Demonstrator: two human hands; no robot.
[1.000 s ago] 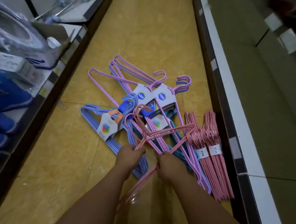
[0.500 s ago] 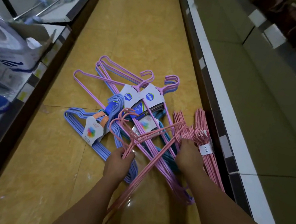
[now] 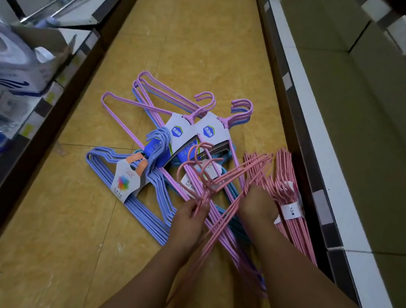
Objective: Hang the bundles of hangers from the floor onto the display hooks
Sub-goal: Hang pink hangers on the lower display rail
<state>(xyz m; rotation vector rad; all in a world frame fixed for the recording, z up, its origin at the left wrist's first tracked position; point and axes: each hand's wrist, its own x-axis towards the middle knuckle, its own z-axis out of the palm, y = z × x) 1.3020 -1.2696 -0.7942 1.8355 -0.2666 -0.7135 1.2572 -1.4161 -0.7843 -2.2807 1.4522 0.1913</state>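
Pink wire hangers (image 3: 221, 183) sit in my left hand (image 3: 188, 220), fingers curled tight round the necks just below the hooks, which fan up and away from the fingertips. The long bars of that bunch run back down past my left wrist toward the camera, lifted off the floor. My right hand (image 3: 258, 205) is just right of the left one, fingers curled down onto the wire where that bunch meets the pink bundle on the floor (image 3: 291, 206); exact pinch I cannot tell, fingertips are hidden under the hand. That floor bundle lies just right of my right fingers, a white paper band around it, against the base of the right shelf (image 3: 328, 156).

Beyond my left fingers, the blue bundle (image 3: 137, 196) lies flat on the yellow tiled floor (image 3: 188, 33), with a grey card sleeve and an orange tab at its neck. Past both sets of fingers, the purple bundles (image 3: 151, 104) lie crossed over each other, two white cards with blue logos at the necks, hooks pointing away from me. Their bars run under the pink bunch I hold.

Far left of my fingers, the left shelf (image 3: 57, 79) carries wrapped goods, blurred. No display hooks in view.
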